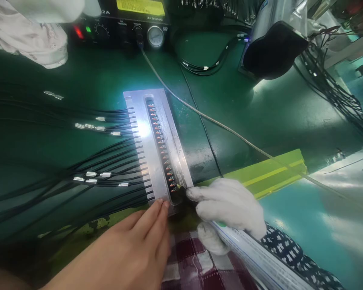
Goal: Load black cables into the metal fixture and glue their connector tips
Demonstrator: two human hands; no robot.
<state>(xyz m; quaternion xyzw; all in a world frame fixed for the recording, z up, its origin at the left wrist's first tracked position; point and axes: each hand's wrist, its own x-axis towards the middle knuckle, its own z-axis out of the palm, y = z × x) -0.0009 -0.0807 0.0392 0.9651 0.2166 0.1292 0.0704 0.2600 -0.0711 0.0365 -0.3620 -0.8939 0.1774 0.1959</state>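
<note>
A silver metal fixture plate (156,149) lies on the green work surface, with a long slot down its middle. Along that slot sits a row of small connector ends (161,147). Black cables (121,161) enter through notches in the plate's left edge. My left hand (130,245) is bare, its fingers stretched out and fingertips resting on the plate's near end. In a white glove, my right hand (229,207) is closed around a white printed tube-shaped tool (254,257) with a dark front end. Its tip meets the nearest connectors in the slot, though contact is hard to see.
A black control box (121,30) with a gauge stands at the back, a thin hose (205,114) running from it to the right. White cloth (27,36) lies at the back left. More cables (335,84) bundle at right. Yellow-green tape (269,171) marks the table edge.
</note>
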